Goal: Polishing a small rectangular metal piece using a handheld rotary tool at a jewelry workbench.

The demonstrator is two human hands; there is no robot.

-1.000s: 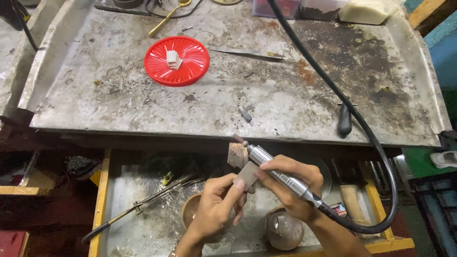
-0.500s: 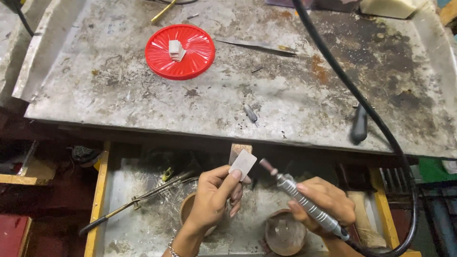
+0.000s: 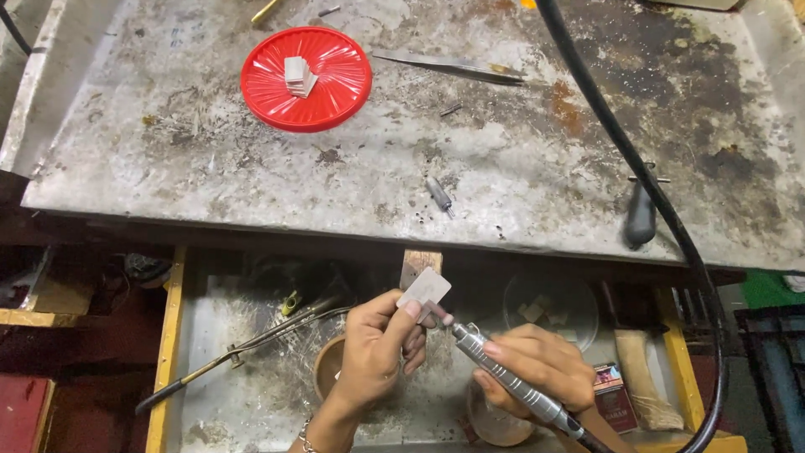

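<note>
Grinding a small pale metal plate [image 3: 424,289] with a rotary handpiece [image 3: 503,377], judging by the burr tip touching the plate's lower edge. Pinching the plate between thumb and forefinger of the left hand [image 3: 377,348], remaining fingers curled loosely beneath. Gripping the handpiece pen-fashion in the right hand [image 3: 541,369], fingers closed around its ribbed barrel, black flexible shaft [image 3: 637,180] trailing up and across the workbench [image 3: 503,159]. Holding the work just below the front edge of the workbench, against a wooden bench peg [image 3: 419,262], above an open drawer [image 3: 251,394]. Calling next, in all likelihood, for steady light pressure and slight turning of the plate to present a fresh edge. Noting similar pale pieces on a red lid [image 3: 306,80] near the back left corner, well apart from both hands.
</note>
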